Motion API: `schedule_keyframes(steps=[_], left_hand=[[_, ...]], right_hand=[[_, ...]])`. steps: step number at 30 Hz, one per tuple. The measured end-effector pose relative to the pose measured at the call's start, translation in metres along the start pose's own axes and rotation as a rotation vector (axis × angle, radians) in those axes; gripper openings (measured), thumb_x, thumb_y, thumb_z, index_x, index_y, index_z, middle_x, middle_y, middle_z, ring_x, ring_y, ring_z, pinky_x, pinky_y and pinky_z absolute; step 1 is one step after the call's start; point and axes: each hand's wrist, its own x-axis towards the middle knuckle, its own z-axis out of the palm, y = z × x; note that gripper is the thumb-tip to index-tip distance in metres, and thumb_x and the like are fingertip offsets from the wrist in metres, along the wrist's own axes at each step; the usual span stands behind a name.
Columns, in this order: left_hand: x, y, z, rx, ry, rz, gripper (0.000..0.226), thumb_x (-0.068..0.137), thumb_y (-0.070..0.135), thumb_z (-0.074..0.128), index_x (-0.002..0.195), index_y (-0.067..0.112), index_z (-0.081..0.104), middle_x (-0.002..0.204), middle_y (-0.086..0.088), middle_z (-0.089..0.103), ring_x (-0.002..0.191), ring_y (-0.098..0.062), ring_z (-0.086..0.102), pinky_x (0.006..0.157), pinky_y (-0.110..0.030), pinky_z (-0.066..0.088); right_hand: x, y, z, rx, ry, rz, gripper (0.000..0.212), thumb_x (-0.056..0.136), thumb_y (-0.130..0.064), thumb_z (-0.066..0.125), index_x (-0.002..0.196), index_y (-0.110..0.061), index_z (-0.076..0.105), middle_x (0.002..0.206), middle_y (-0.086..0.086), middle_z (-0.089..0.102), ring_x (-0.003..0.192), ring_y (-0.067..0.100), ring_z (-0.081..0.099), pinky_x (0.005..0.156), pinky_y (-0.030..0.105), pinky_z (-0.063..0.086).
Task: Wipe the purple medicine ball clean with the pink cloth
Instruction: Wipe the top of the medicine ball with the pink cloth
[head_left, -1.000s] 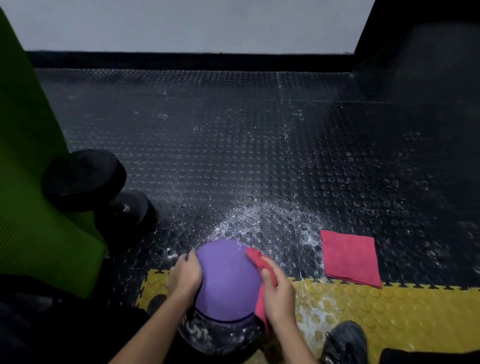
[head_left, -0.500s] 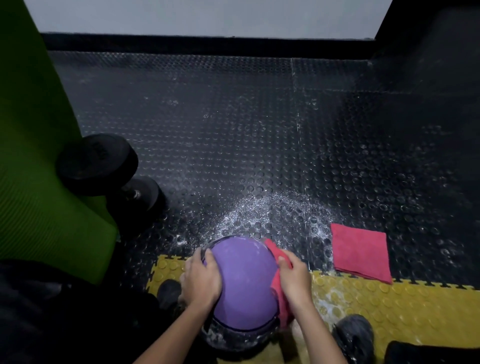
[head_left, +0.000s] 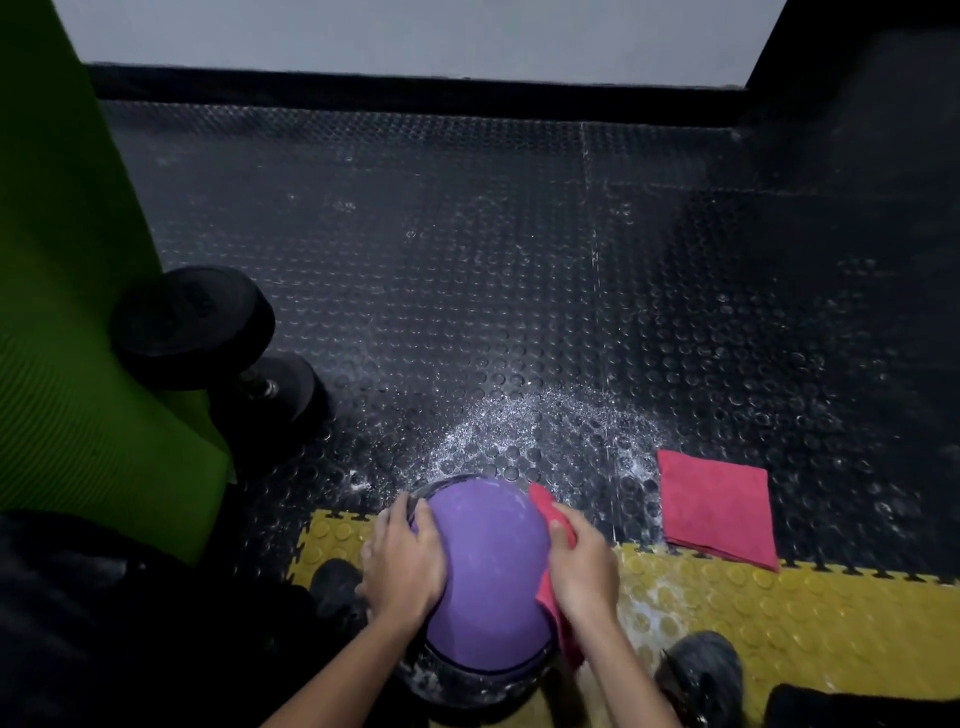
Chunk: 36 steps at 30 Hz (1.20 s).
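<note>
Purple medicine ball (head_left: 491, 571) sits low in the view, clasped between both hands, where the black studded floor (head_left: 467, 260) meets a yellow tile strip (head_left: 779, 613). The left hand (head_left: 402, 564) lies flat on its left side with fingers spread, holding nothing else. The right hand (head_left: 582, 564) holds the pink cloth (head_left: 544, 503) against the ball's right side, thumb on top and fingers curved over it. The ball's dark lower band is speckled white. White powder (head_left: 545, 431) is scattered on the floor just beyond. A second, folded cloth (head_left: 719, 509) lies to the right, apart from the ball, and a dumbbell (head_left: 192, 325) rests by a green mat (head_left: 78, 364) on the left
</note>
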Motion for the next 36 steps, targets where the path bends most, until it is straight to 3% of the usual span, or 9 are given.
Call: schedule_keyframes(steps=[3,5,9,11,13,18,24,31,36], left_hand=[[0.005,-0.003,0.0,0.004,-0.001,-0.007,0.049,0.098,0.044,0.028,0.143,0.028,0.035,0.15,-0.003,0.034,0.136,-0.031,0.032,0.111,-0.052,0.024],[0.006,-0.005,-0.002,-0.014,0.0,-0.012,0.048,0.098,0.044,0.028,0.143,0.029,0.035,0.15,-0.003,0.036,0.135,-0.031,0.033,0.111,-0.051,0.025],[-0.001,0.0,-0.002,0.001,-0.021,0.0,0.049,0.099,0.044,0.026,0.144,0.029,0.032,0.152,0.001,0.031,0.139,-0.027,0.027,0.112,-0.054,0.021],[-0.005,0.003,-0.002,0.032,-0.028,0.012,0.049,0.099,0.045,0.026,0.145,0.029,0.031,0.153,0.002,0.028,0.14,-0.026,0.025,0.113,-0.055,0.019],[-0.005,0.005,-0.002,0.057,-0.025,0.026,0.049,0.099,0.045,0.026,0.145,0.029,0.031,0.153,0.003,0.028,0.14,-0.027,0.025,0.112,-0.054,0.019],[-0.001,0.001,-0.001,0.071,-0.021,0.041,0.049,0.099,0.043,0.027,0.144,0.027,0.033,0.152,0.001,0.031,0.137,-0.028,0.03,0.11,-0.052,0.025],[-0.01,0.007,0.004,0.143,-0.055,0.108,0.05,0.098,0.047,0.024,0.146,0.031,0.027,0.153,0.003,0.026,0.14,-0.026,0.023,0.112,-0.054,0.021],[-0.012,0.011,0.009,0.219,-0.076,0.178,0.05,0.098,0.046,0.026,0.145,0.032,0.027,0.154,0.004,0.024,0.14,-0.026,0.021,0.113,-0.048,0.02],[-0.014,0.016,0.01,0.296,-0.105,0.255,0.054,0.096,0.053,0.02,0.146,0.034,0.025,0.154,0.004,0.025,0.14,-0.023,0.021,0.113,-0.048,0.02]], right_hand=[[-0.03,-0.024,0.017,-0.153,0.038,-0.462,0.031,0.09,-0.032,0.043,0.115,-0.032,0.061,0.121,-0.02,0.057,0.114,0.003,0.047,0.095,0.025,0.034],[-0.029,-0.027,0.021,-0.158,0.028,-0.59,0.035,0.087,-0.039,0.038,0.111,-0.034,0.063,0.118,-0.022,0.058,0.111,-0.001,0.045,0.093,0.026,0.035],[0.018,0.011,0.005,0.161,-0.051,-0.029,0.025,0.094,-0.02,0.047,0.113,-0.024,0.062,0.12,-0.002,0.061,0.107,0.018,0.056,0.094,0.031,0.043],[0.02,0.024,-0.001,0.239,-0.053,0.128,0.023,0.093,-0.017,0.048,0.109,-0.025,0.062,0.123,0.006,0.06,0.109,0.024,0.056,0.096,0.037,0.043],[0.011,0.018,0.001,0.122,-0.012,0.066,0.025,0.093,-0.018,0.049,0.114,-0.023,0.062,0.122,0.001,0.061,0.11,0.023,0.055,0.097,0.034,0.042],[-0.013,-0.017,0.007,-0.036,-0.019,-0.421,0.027,0.089,-0.018,0.054,0.111,-0.028,0.065,0.113,-0.02,0.056,0.106,0.003,0.05,0.095,0.024,0.037],[0.018,0.015,-0.009,0.231,-0.053,0.137,0.026,0.093,-0.017,0.049,0.115,-0.018,0.061,0.122,0.006,0.061,0.108,0.022,0.056,0.097,0.037,0.043],[-0.007,-0.018,0.003,-0.111,-0.011,-0.432,0.023,0.088,-0.029,0.055,0.109,-0.03,0.066,0.117,-0.013,0.062,0.11,0.009,0.052,0.096,0.026,0.038],[0.023,0.013,-0.016,0.216,-0.046,0.089,0.02,0.091,-0.02,0.051,0.105,-0.021,0.066,0.115,0.005,0.065,0.102,0.021,0.058,0.087,0.029,0.043]])
